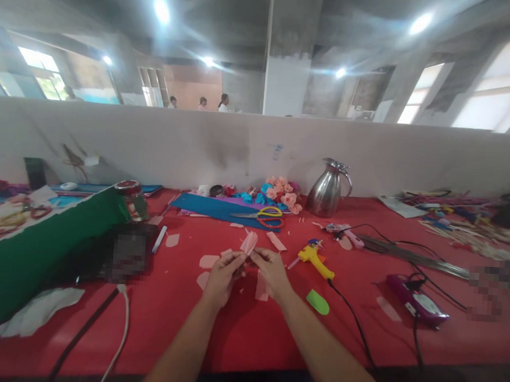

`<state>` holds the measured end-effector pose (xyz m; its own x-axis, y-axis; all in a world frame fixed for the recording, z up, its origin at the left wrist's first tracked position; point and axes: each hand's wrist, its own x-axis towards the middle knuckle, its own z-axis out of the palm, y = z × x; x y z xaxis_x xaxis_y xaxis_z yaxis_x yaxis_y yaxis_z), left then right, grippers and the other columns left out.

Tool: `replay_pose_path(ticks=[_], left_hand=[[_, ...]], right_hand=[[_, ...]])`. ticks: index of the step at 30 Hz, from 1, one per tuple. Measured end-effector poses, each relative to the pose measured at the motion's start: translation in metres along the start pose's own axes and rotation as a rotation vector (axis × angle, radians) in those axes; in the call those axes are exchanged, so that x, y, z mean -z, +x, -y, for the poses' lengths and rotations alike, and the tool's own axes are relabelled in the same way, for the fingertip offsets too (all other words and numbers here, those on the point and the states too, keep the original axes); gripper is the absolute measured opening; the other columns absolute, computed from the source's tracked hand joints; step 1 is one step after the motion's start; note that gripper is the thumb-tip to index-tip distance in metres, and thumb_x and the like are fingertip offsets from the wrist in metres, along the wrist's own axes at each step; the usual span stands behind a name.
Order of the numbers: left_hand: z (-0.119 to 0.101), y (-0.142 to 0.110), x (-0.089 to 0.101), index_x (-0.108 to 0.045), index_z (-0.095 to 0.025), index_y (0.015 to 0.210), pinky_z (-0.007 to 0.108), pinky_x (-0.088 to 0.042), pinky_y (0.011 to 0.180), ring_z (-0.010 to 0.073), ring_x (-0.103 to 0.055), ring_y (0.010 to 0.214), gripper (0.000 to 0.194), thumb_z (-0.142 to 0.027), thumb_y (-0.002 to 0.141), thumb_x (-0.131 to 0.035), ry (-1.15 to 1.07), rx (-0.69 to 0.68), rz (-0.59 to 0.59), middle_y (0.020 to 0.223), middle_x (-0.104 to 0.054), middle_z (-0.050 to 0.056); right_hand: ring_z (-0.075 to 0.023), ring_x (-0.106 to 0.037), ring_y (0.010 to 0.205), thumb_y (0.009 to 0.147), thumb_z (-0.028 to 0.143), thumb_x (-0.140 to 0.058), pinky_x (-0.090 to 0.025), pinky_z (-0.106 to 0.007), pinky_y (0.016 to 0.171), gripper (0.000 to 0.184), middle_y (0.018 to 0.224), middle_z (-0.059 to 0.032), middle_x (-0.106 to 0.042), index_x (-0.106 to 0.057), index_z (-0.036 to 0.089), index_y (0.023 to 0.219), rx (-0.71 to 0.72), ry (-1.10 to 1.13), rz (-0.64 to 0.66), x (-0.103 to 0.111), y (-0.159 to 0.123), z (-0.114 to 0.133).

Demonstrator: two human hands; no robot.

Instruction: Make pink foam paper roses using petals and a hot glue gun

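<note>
Between my two hands, above the middle of the red table, is a small pink paper petal piece (248, 243). My left hand (226, 271) pinches its lower end from the left. From the right, the fingers of my right hand (271, 269) close on the same piece. Cut pink paper pieces (209, 262) lie on the table to the left of my hands, and a pink strip (276, 241) lies just beyond the right one. Farther right rests a yellow glue gun (315, 263), with a green rounded piece (317, 302) nearer to me.
Scissors (264, 216) lie on blue paper (201, 208) at the back, near pink and blue paper flowers (283, 193). A steel jug (326, 190) stands behind. A purple power strip (417, 301) with cables is at right. A green board (45, 252) and glass jar (132, 201) are left.
</note>
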<state>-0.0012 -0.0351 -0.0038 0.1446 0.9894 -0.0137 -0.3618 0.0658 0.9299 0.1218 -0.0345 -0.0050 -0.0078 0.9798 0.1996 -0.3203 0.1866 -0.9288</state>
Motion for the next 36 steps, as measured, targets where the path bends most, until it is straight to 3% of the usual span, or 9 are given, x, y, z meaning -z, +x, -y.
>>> replay_pose_path(ticks=[5,16,21,24,32,36], left_hand=[[0.001,0.0,-0.002,-0.067,-0.015,0.076,0.017,-0.03,0.044,0.0063,-0.044,0.045,0.019,-0.033,0.068,-0.068,0.124,-0.08,0.001,0.049,-0.055,-0.003],[0.003,0.0,-0.003,-0.07,-0.018,0.075,0.023,-0.042,0.059,0.0136,-0.056,0.059,0.018,-0.033,0.068,-0.065,0.388,-0.246,-0.061,0.064,-0.065,0.001],[0.006,0.002,0.0,-0.07,-0.017,0.075,0.024,-0.044,0.067,0.0139,-0.059,0.066,0.019,-0.034,0.068,-0.067,0.245,-0.191,-0.086,0.07,-0.067,0.003],[0.008,0.002,0.001,-0.069,-0.015,0.076,0.024,-0.043,0.062,0.0135,-0.058,0.063,0.022,-0.035,0.066,-0.069,0.162,-0.117,-0.055,0.069,-0.067,0.003],[0.008,0.0,-0.002,-0.069,-0.014,0.077,0.022,-0.042,0.057,0.0125,-0.057,0.059,0.023,-0.036,0.067,-0.068,0.168,-0.094,0.012,0.064,-0.066,0.003],[0.0,-0.002,-0.003,-0.069,-0.014,0.078,0.024,-0.045,0.062,0.0134,-0.059,0.062,0.027,-0.037,0.064,-0.071,0.168,-0.063,0.026,0.069,-0.067,0.004]], right_hand=[[-0.0154,-0.058,0.066,0.069,0.035,-0.064,-0.047,-0.029,0.067,0.02,0.068,-0.002,-0.066,-0.07,0.017,0.075,-0.013,0.022,-0.013,0.003,-0.004,0.002],[-0.0161,-0.058,0.068,0.064,0.037,-0.068,-0.047,-0.029,0.068,0.02,0.07,-0.0016,-0.065,-0.067,0.018,0.071,-0.049,0.049,-0.125,-0.001,-0.002,-0.008],[-0.0154,-0.059,0.069,0.063,0.034,-0.069,-0.047,-0.029,0.069,0.022,0.073,-0.0019,-0.066,-0.069,0.018,0.077,-0.06,0.105,-0.089,-0.003,-0.004,-0.011],[-0.0143,-0.058,0.064,0.061,0.034,-0.072,-0.046,-0.028,0.065,0.023,0.069,-0.0017,-0.065,-0.068,0.016,0.075,-0.087,0.101,-0.112,-0.003,-0.004,-0.013],[-0.0105,-0.049,0.05,0.063,0.036,-0.071,-0.043,-0.026,0.054,0.023,0.053,0.0034,-0.055,-0.062,0.016,0.068,-0.14,0.275,-0.011,-0.004,-0.006,-0.005],[-0.0101,-0.05,0.052,0.06,0.038,-0.073,-0.042,-0.024,0.055,0.026,0.058,0.0038,-0.056,-0.06,0.018,0.067,-0.178,0.34,-0.034,-0.005,-0.007,0.0]])
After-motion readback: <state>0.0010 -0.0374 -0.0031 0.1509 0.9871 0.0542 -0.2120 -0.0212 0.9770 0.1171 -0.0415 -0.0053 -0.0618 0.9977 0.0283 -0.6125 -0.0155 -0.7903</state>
